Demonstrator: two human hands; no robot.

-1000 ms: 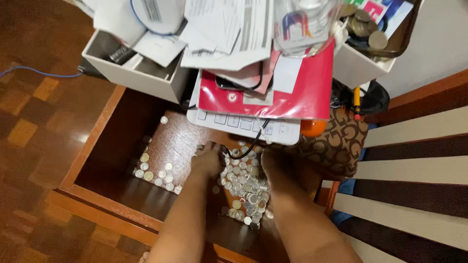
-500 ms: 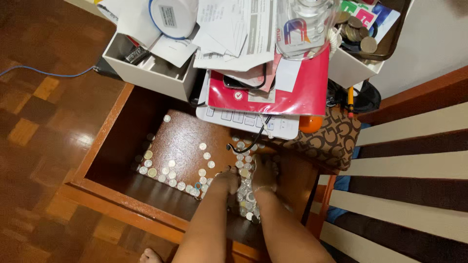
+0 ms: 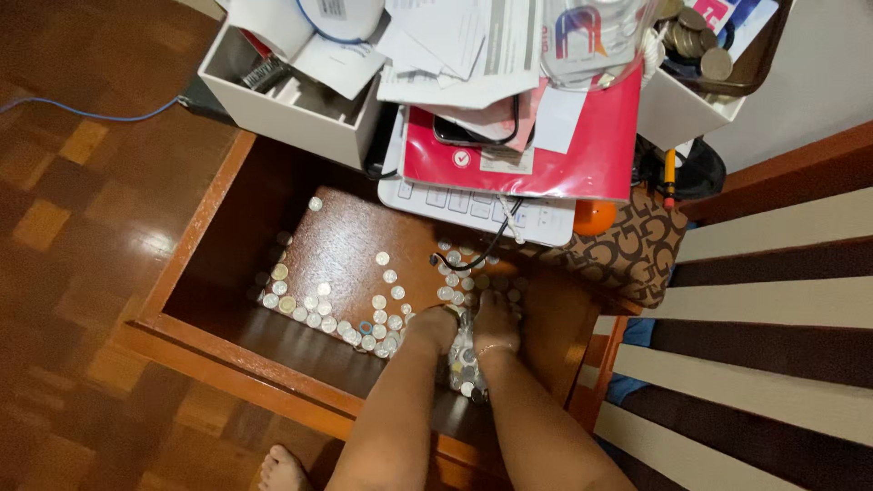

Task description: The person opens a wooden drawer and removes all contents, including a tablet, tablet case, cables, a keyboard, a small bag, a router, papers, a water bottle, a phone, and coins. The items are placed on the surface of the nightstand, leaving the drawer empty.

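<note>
An open wooden drawer (image 3: 227, 364) has many silver coins (image 3: 382, 300) spread over its brown bottom. Both my arms reach down into its front right part. My left hand (image 3: 432, 327) and my right hand (image 3: 496, 323) lie side by side, backs up, with the fingers curled down onto a heap of coins (image 3: 464, 359) between and under them. The fingertips are hidden, so I cannot tell whether either hand grips coins. A row of coins runs along the drawer's front to the left of my left hand.
A white keyboard (image 3: 473, 207), a red folder (image 3: 546, 155), papers and a white box (image 3: 291, 109) overhang the drawer's back. A black cable (image 3: 482, 255) dangles into it. A brown patterned bag (image 3: 627, 255) sits at the right, striped fabric (image 3: 773, 300) beyond. My bare foot (image 3: 282, 468) stands on the parquet.
Both hands have drawn back from the middle of the drawer toward its front and closed in on each other, pulling coins into a heap. The view has shifted slightly.
</note>
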